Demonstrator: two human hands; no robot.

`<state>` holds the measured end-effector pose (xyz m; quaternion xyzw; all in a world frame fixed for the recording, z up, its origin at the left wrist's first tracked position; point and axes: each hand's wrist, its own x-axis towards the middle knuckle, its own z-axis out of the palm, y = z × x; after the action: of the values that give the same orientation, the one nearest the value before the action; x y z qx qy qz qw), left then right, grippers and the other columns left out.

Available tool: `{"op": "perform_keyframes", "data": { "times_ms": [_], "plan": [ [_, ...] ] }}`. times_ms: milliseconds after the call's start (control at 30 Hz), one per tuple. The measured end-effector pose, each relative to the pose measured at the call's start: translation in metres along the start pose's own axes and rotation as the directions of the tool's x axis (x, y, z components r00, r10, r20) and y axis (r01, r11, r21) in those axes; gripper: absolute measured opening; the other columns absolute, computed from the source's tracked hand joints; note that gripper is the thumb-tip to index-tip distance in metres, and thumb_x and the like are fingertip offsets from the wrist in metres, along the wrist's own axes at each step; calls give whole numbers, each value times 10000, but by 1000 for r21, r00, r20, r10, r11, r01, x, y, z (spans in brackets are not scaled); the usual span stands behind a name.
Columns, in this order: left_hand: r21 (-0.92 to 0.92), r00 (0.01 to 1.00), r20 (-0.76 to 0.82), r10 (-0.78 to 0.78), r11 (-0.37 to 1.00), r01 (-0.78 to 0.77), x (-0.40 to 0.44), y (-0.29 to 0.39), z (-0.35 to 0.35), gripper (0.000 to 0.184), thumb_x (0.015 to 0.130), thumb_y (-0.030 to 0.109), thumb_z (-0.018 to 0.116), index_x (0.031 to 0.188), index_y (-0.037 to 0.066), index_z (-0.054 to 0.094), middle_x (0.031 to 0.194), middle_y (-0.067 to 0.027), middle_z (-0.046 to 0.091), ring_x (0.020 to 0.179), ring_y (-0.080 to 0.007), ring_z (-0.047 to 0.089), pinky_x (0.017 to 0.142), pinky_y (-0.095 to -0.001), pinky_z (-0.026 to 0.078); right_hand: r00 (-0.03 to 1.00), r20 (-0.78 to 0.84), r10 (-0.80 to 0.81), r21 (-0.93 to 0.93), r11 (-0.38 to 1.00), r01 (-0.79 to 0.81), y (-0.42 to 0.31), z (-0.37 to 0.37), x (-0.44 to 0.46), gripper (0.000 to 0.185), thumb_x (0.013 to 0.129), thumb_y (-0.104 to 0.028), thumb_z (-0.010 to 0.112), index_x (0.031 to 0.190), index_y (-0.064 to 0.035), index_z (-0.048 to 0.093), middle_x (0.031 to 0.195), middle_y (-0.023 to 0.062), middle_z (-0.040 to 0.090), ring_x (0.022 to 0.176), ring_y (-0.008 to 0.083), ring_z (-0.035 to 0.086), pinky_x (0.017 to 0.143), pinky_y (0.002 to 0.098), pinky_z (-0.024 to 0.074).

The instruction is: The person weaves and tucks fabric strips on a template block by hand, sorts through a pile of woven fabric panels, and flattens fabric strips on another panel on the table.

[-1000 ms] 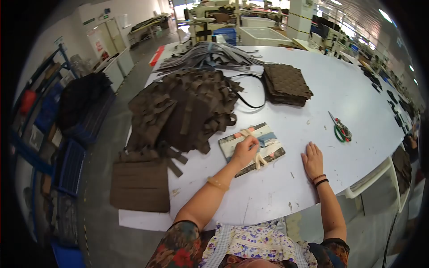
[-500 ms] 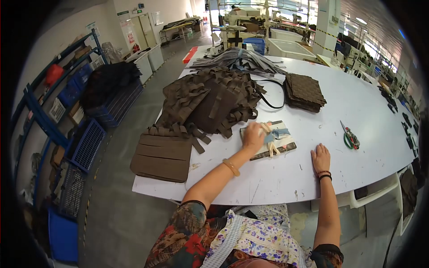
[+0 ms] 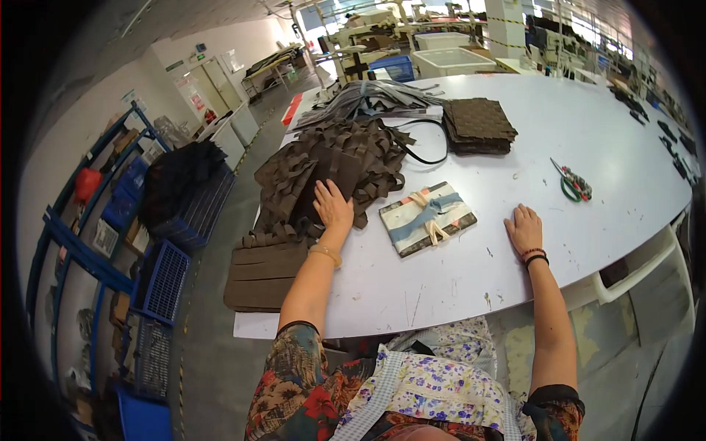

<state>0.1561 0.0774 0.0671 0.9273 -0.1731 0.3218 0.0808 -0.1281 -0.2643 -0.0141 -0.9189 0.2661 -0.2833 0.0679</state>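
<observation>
Left hand (image 3: 334, 206): stretched forward, palm down, fingers spread on the brown pile (image 3: 334, 156).
Right hand (image 3: 525, 229): flat, fingers loosely out, near the table's (image 3: 463, 290) front edge.
Brown pile: by the left edge.

Wall (image 3: 254, 42): white, ahead to your left.
Door (image 3: 212, 88): pale, in that wall.
Floor (image 3: 211, 316): gray, with a striped line (image 3: 181, 367) on it.
Shelf (image 3: 88, 254): blue, standing on your left.
Table (image 3: 618, 158): big and white, right in front of you.
Post (image 3: 506, 35): white, far from you.
Light: bright at the back.
</observation>
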Motion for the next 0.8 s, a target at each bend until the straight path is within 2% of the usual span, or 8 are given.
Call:
{"op": "perform_keyframes", "data": {
  "times_ms": [100,167,233,267,400,633,733,800],
  "plan": [
    [-93,999,-36,-19,996,15,5,2,4,637,864,270,599,1350,-20,307,1398,-230,314,1278,-370,328,972,-456,359,1000,0,19,1,1000,-19,-1,-4,-1,439,844,-328,558,1141,-5,543,1287,148,509,1218,313,418,1010,422,313],
    [-105,997,-77,-7,994,-2,11,1,1,514,918,226,513,1324,-39,344,1342,-238,396,1232,-383,388,962,-444,381,1000,-3,29,-5,1000,-29,-1,-4,-1,444,842,-325,564,1145,-2,546,1283,142,513,1216,299,419,1010,415,308],
    [-332,982,-185,-36,943,-28,23,-6,-7,456,928,224,496,1284,-46,403,1279,-256,457,1175,-394,440,934,-457,405,999,0,38,-12,999,-38,0,-6,-2,449,839,-322,570,1150,0,549,1278,136,517,1213,286,421,1010,408,304],
    [-328,959,-282,-10,941,-86,27,-8,-12,405,947,202,458,1249,-67,436,1226,-268,498,1122,-402,478,925,-433,416,999,-2,40,-12,999,-40,-1,-8,-2,449,841,-322,568,1154,0,549,1281,132,515,1216,282,418,1011,405,303],
    [-430,980,-195,-35,901,-53,34,-8,-33,401,959,215,439,1241,-69,439,1226,-259,499,1116,-401,484,925,-430,413,999,-3,47,-19,999,-47,-3,-12,-4,452,846,-323,563,1163,0,548,1286,127,513,1219,277,417,1012,402,304],
    [-404,989,-146,-37,914,-26,32,0,-30,413,966,223,427,1266,-60,434,1256,-243,492,1147,-398,475,952,-423,397,998,1,58,-14,998,-58,-4,-18,-5,442,853,-321,554,1156,1,550,1292,130,508,1222,279,415,1014,405,302],
    [-482,984,-161,-74,876,-13,35,-6,-28,416,959,222,441,1277,-45,428,1249,-244,494,1140,-400,476,953,-413,396,998,24,65,-10,998,-65,-2,-19,-4,437,854,-322,552,1157,-7,542,1310,131,491,1229,289,408,1021,412,299],
    [-577,990,-92,-108,816,35,35,-13,-28,449,925,239,511,1264,-43,429,1269,-223,471,1160,-388,451,973,-415,376,996,45,71,-3,997,-71,-2,-18,-4,432,855,-321,551,1158,-14,534,1324,133,476,1236,299,401,1026,419,298]
  ]
}}
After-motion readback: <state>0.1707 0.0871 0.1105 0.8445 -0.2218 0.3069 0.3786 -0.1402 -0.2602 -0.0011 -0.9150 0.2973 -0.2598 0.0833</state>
